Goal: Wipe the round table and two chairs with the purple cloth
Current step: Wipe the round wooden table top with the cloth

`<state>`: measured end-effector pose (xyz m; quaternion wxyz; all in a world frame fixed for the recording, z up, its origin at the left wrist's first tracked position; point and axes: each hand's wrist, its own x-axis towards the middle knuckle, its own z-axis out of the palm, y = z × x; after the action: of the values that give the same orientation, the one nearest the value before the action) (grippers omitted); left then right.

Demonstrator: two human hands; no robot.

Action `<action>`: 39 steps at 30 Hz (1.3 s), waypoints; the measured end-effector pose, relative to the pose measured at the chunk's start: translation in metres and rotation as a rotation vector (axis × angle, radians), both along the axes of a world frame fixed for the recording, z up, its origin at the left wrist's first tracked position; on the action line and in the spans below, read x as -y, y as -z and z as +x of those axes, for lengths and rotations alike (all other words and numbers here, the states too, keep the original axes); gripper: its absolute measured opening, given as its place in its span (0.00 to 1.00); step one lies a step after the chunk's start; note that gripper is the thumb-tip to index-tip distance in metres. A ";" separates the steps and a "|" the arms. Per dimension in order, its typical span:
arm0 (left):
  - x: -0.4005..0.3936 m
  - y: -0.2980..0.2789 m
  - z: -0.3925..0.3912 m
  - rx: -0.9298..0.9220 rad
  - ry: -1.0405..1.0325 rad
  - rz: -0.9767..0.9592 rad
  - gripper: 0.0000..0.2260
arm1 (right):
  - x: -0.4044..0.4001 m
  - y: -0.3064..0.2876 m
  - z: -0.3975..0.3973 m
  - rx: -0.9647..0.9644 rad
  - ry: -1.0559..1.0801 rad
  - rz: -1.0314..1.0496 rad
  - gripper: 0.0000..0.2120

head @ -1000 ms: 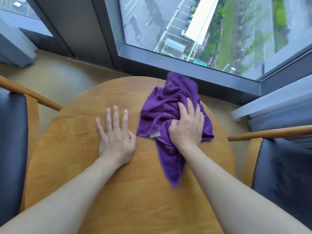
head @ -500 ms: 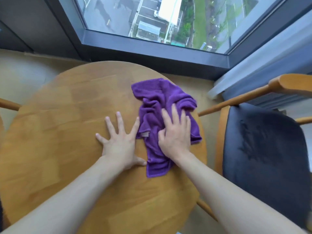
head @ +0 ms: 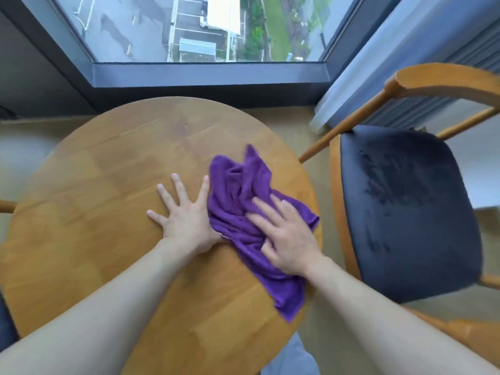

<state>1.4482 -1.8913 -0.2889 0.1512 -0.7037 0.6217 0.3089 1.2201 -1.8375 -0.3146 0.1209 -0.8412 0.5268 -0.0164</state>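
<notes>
Far left, just a sliver of a chair's wooden arm pokes in at the edge. Now the round table, pale wood, filling the middle. The left hand lies flat on the tabletop, fingers straight and fanned wide, holding nothing, its thumb side touching the cloth. The purple cloth sits bunched on the right part of the table, one corner trailing toward the near rim. The right hand presses down on it, fingers straight and spread. Right of the table stands a chair with a dark seat and wooden frame, and behind it all, the window.
</notes>
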 end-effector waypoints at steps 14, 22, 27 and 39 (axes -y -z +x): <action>-0.072 0.002 -0.008 0.034 0.317 -0.054 0.68 | -0.047 0.001 -0.028 0.026 0.359 -0.028 0.30; -0.079 -0.003 -0.010 -0.009 0.282 -0.065 0.62 | -0.088 0.001 0.056 0.021 0.589 -0.004 0.31; -0.115 -0.007 -0.014 -0.022 0.317 -0.143 0.58 | -0.069 -0.001 0.002 0.072 0.592 -0.034 0.29; -0.155 -0.014 0.005 -0.014 0.262 -0.035 0.59 | -0.122 0.004 -0.016 0.048 0.064 -0.043 0.29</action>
<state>1.4537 -1.7364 -0.2747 0.1736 -0.6167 0.7147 0.2806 1.2037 -1.7155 -0.3185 0.1150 -0.8256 0.5499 -0.0518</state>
